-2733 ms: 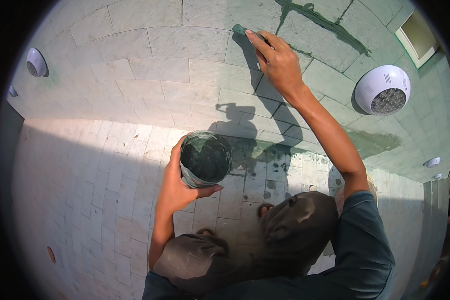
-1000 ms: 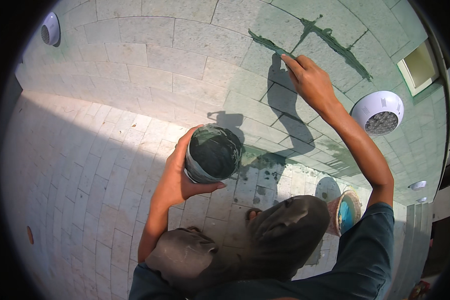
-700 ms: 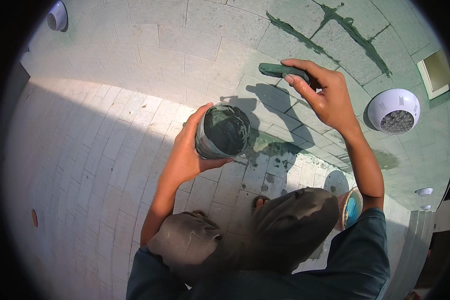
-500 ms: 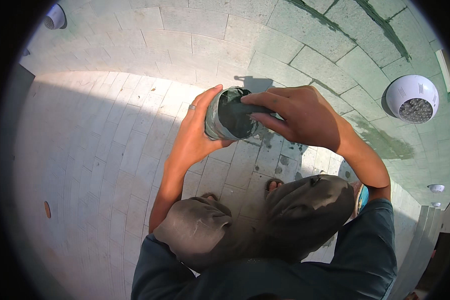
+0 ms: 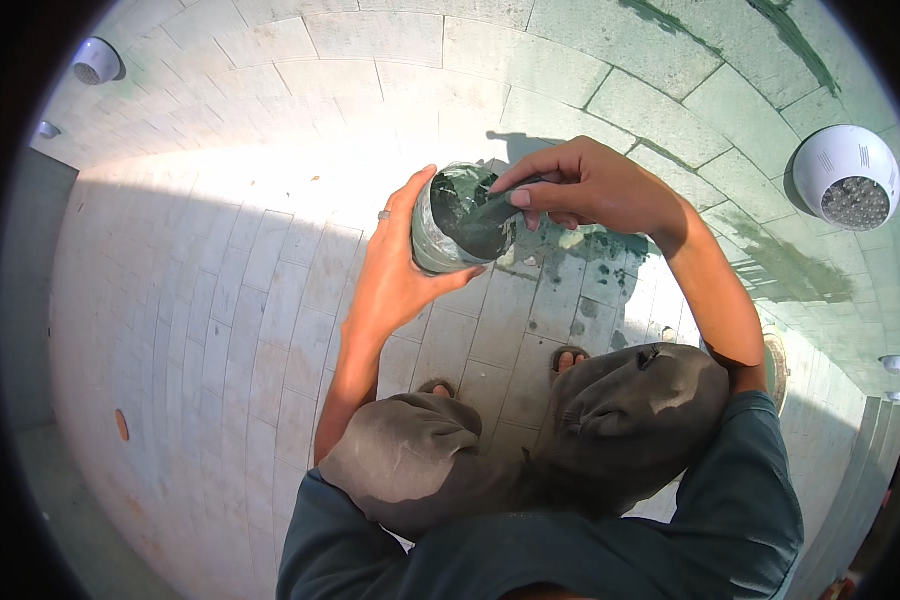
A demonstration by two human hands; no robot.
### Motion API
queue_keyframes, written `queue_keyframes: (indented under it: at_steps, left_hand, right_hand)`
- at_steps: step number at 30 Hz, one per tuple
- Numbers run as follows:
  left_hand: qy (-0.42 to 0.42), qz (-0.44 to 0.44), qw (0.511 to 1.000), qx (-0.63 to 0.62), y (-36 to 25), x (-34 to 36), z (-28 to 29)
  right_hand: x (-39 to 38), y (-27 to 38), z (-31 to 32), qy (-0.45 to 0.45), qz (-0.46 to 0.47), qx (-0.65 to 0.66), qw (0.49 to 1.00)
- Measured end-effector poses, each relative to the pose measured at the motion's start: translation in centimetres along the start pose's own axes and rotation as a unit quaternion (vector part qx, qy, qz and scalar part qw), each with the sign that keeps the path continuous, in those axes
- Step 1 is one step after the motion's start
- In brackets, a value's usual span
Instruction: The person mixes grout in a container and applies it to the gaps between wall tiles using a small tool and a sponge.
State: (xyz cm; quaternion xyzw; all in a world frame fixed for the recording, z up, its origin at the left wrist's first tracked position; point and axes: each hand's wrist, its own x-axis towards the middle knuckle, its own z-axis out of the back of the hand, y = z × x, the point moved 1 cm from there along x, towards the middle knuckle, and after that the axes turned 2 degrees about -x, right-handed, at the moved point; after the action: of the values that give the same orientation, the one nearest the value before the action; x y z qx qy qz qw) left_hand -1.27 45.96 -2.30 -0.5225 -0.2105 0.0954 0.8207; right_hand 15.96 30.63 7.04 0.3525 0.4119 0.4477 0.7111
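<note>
Closest in: dark shirt, then brown-trousered knees bent up. Past the knees, left hand has its fingers wrapped round the left side of a cup-like container, thumb along the near side; ring on one finger. Container is tipped so its mouth shows, walls smeared green, dark green paste inside. Right hand pinches a flat green-coated tool between thumb and fingers, its end inside the container mouth. Can't tell if it touches the paste. Below: sandaled foot on pale tiled floor, dark splotches near the wall base. Bucket mostly hidden behind right arm. Farther: block wall with green streaks upper right, big white round lamp on the right, smaller lamp far left.
</note>
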Motion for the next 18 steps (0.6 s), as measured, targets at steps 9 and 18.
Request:
queue_keyframes:
  at_steps: [9,18]
  left_hand:
    - [-0.082,-0.017,0.995,-0.060,1.4,0.6,-0.2]
    - [-0.048,-0.011,0.995,-0.087,1.1,0.5,-0.1]
  right_hand:
    - [0.1,-1.4,4.2,-0.243,0.107,0.302,0.916]
    - [3.0,-0.2,10.7,-0.489,0.278,-0.514,0.648]
